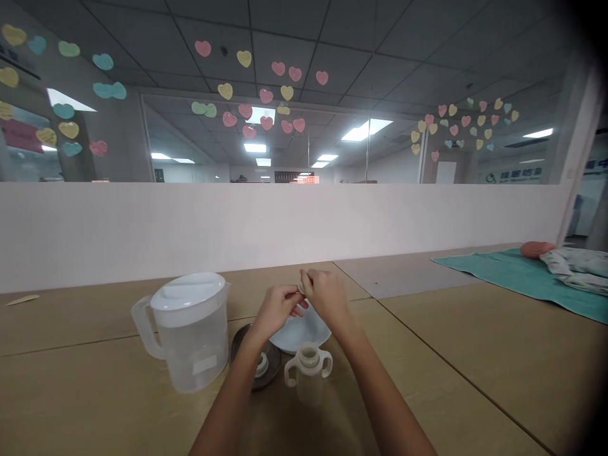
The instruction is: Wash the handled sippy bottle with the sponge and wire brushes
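Note:
My left hand [277,310] and my right hand [327,294] meet above a white bowl [301,332]. Both are closed, fingertips pinched together around something small and pale that I cannot make out. Just in front of the bowl, a clear baby bottle [310,386] with two white handles stands upright, its mouth uncovered. Left of it lies a dark round dish [273,375], partly behind my left forearm. A white ring-shaped piece [261,365] rests in that dish.
At the left stands a clear plastic pitcher [192,348] with a white lid. A teal cloth [503,272] carries patterned fabric [582,266] and a rounded orange-pink object [536,249] at the far right. A low white wall [285,221] borders the table's back.

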`<state>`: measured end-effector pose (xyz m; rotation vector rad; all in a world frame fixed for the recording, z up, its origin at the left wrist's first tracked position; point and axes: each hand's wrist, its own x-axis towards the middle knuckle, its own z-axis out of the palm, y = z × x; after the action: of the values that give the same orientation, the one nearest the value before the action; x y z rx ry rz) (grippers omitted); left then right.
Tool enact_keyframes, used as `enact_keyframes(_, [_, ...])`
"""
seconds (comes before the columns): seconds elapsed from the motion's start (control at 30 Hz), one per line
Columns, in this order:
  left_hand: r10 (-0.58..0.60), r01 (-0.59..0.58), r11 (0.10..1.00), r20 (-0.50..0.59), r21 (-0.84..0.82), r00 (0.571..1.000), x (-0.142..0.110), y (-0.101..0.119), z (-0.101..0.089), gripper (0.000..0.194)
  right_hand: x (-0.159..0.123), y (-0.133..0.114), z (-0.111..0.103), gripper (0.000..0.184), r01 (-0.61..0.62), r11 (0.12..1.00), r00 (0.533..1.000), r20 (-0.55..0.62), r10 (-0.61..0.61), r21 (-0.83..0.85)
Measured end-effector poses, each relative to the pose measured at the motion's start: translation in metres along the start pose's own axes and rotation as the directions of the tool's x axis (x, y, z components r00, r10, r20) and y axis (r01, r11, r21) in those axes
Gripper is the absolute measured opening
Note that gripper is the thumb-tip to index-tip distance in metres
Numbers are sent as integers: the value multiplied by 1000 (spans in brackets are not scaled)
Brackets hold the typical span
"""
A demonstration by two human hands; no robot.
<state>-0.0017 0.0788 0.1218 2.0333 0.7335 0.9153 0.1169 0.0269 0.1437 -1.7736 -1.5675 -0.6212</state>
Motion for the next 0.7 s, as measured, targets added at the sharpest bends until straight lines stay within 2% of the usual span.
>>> enact_keyframes(0.13, [28, -25, 999, -72, 37, 997, 5, -14, 6, 29, 1, 3, -9, 39, 42, 989, 998, 30, -47, 143])
enact_keyframes(0.23, [-7, 9, 1000, -92, 27, 996, 10, -31, 12, 35, 0, 5, -19, 39, 44, 976, 999, -7, -43, 212])
enact_keyframes(0.33, [20, -16, 999, -88, 45, 996, 13, -44, 16, 36, -4, 7, -32, 38, 48, 969, 998, -43, -39, 244])
enact_keyframes(0.47, [26, -19, 996, -88, 83, 996, 14, -49, 18, 35, -9, 11, -46, 40, 44, 960, 996, -82, -22, 275])
enact_keyframes(0.63, [13, -5, 994, -76, 105, 997, 13, -51, 20, 39, -8, 18, -51, 43, 23, 956, 988, -151, 22, 292])
enact_keyframes(0.7, [13, -1, 985, -66, 173, 998, 11, -56, 19, 41, -9, 23, -57, 43, 11, 947, 980, -191, 53, 321])
